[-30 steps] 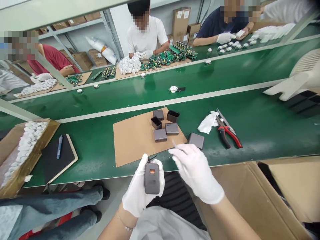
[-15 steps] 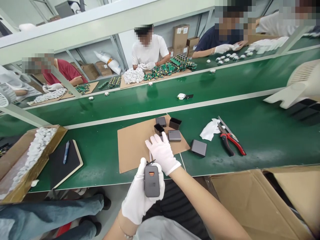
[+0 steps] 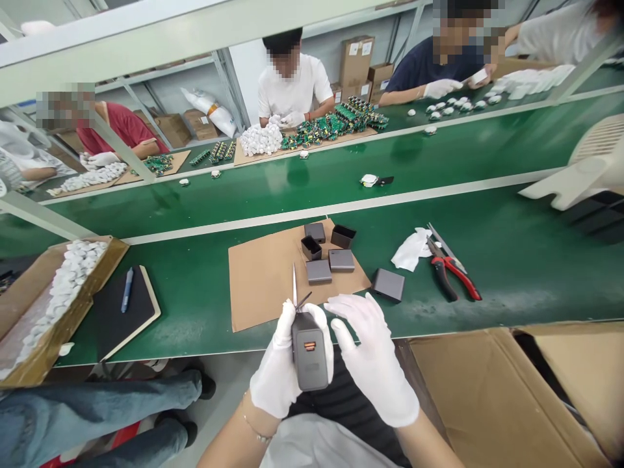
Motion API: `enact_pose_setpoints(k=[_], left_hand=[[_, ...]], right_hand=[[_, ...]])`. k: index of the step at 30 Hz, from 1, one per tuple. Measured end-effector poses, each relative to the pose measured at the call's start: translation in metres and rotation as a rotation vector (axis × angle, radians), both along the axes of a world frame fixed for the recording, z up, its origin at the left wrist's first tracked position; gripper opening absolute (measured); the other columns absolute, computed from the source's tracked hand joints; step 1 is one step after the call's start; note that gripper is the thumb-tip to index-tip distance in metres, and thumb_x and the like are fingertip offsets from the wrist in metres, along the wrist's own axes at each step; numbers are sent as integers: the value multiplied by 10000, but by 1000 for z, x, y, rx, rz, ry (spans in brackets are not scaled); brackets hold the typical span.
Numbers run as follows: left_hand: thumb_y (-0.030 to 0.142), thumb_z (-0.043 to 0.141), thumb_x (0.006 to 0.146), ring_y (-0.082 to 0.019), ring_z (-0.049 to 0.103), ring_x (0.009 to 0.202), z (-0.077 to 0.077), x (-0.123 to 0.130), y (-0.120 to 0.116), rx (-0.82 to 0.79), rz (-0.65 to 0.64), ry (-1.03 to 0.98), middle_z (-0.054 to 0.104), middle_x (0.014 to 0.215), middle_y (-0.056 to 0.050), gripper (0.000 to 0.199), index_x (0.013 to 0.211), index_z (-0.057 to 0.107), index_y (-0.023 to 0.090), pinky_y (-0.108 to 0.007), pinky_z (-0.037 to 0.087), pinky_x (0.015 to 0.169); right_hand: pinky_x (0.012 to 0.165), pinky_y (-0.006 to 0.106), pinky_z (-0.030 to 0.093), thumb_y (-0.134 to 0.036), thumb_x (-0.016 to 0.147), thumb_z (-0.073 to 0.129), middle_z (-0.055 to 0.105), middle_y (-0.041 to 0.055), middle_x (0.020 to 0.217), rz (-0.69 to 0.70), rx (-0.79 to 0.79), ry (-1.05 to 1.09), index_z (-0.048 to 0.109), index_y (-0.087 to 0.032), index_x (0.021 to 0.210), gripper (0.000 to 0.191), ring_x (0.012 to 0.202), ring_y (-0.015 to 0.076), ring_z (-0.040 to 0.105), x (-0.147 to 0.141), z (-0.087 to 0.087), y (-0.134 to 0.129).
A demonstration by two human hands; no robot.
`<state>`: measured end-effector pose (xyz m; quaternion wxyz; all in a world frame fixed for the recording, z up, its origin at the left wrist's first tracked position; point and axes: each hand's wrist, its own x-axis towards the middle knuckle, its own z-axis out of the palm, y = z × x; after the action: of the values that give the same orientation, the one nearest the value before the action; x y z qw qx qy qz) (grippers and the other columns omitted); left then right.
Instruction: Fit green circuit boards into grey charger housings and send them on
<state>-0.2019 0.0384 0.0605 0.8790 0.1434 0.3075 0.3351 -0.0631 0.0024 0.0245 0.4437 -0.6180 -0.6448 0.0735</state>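
My left hand (image 3: 277, 367), in a white glove, is wrapped round a dark grey device (image 3: 312, 361) with an orange port facing up. Thin metal tweezers (image 3: 294, 283) point forward from the same hand, beside a short dark piece. Just right of the device, my right hand (image 3: 373, 354) is raised with its gloved fingers apart and nothing in them. Ahead, several dark cases, among them a closed one (image 3: 318, 272) and an open hollow one (image 3: 343, 236), stand on a cardboard sheet (image 3: 258, 279). Another grey case (image 3: 388, 285) sits at the sheet's right edge.
Red-handled pliers (image 3: 451, 273) and a white cloth (image 3: 411, 249) lie right. A notebook (image 3: 121, 318) with a pen and a box of white parts (image 3: 63, 279) are left. Beyond, a belt (image 3: 273, 188) carries small white parts; several people work behind it. Open cartons (image 3: 468, 377) stand lower right.
My right hand has drawn back from the cases toward the device and lifted. A closed case now shows where that hand was. The device in my left hand has shifted slightly right and tilted.
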Motion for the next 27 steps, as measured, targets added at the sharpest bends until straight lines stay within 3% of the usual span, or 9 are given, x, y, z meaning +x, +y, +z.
enact_pose_setpoints(k=[6,10,12,15,17,20,23,25,27], left_hand=[[653,422,860,-116,518,410,5,6,-4,143,-40,33,506,540,26,479,839,552,192,-207,394,388],[659,390,868,-116,534,428,3,9,-9,188,-46,78,553,544,7,512,779,558,183,-211,433,427],[655,442,848,-154,618,567,0,11,-12,176,-5,204,621,631,-26,497,781,580,182,-247,513,551],[608,566,794,-242,666,893,-4,17,-11,298,-22,448,694,834,-65,437,975,632,216,-325,557,773],[570,630,752,-260,644,996,-6,27,-3,409,-135,454,703,905,-60,450,1079,619,261,-339,556,823],[526,701,688,-246,677,837,-10,57,16,558,-340,396,706,844,-28,476,1101,612,306,-334,579,726],[446,776,609,-198,613,545,-12,95,30,762,-458,444,668,658,-3,518,1068,626,259,-314,549,560],[432,769,602,-192,577,507,-13,123,36,971,-467,558,640,606,3,523,1060,630,219,-320,528,554],[442,720,640,-224,612,601,-14,156,44,1168,-466,651,660,676,-18,510,1079,625,201,-345,533,639]], right_hand=[[1066,466,346,-211,943,370,591,68,1221,182,76,195,542,-211,1205,314,1180,211,503,1,16,-21],[1059,491,365,-460,919,439,518,110,1332,229,197,164,430,-194,1343,500,1261,270,453,-2,22,-25],[1066,518,356,-563,848,522,479,141,1377,206,242,110,351,-180,1404,696,1311,311,406,-4,22,-27],[1093,542,323,-573,783,626,497,135,1377,188,211,128,278,-230,1444,822,1332,323,397,-1,18,-32],[1093,521,342,-631,776,605,513,116,1374,182,174,344,261,-284,1443,827,1300,296,455,11,12,-32],[1049,478,417,-637,809,559,520,134,1370,135,180,745,299,-259,1423,766,1244,278,525,42,2,-34],[1033,472,440,-594,896,428,565,125,1322,-31,277,864,319,-244,1413,634,1221,262,546,70,-12,-40],[1037,468,438,-494,964,283,587,103,1294,-311,289,801,385,-264,1366,475,1210,240,553,79,-30,-39],[1005,479,464,-379,952,328,616,91,1242,-606,201,585,486,-278,1267,366,1160,252,583,81,-54,-32]])
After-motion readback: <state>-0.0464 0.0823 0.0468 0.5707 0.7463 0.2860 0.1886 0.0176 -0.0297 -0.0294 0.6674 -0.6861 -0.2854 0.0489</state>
